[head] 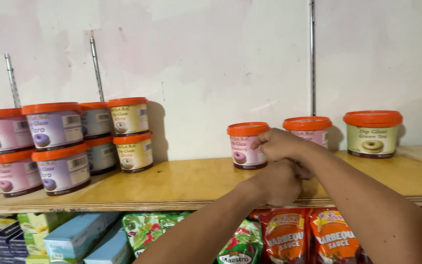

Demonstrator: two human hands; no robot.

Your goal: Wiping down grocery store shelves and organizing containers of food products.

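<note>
My right hand (278, 144) reaches in from the lower right and is curled into a fist over the wooden shelf (181, 183). Its knuckles sit right at the edge of a small tub (244, 146) with an orange lid and a pink label; nothing shows inside the fist. My left hand (278, 185) comes up from the bottom middle and rests just under the right wrist, touching it. Its back faces me and its fingers are hidden. A second pink-labelled tub (308, 128) stands just behind my right hand.
A green-labelled orange-lid tub (372, 133) stands further right. Stacked tubs with purple (57, 146), pink (7, 134) and yellow labels (132, 134) fill the shelf's left end. Red sauce pouches (285, 237), green pouches (145, 230) and boxes (74, 237) sit on the shelf below. A white wall with metal rails (312, 58) is behind.
</note>
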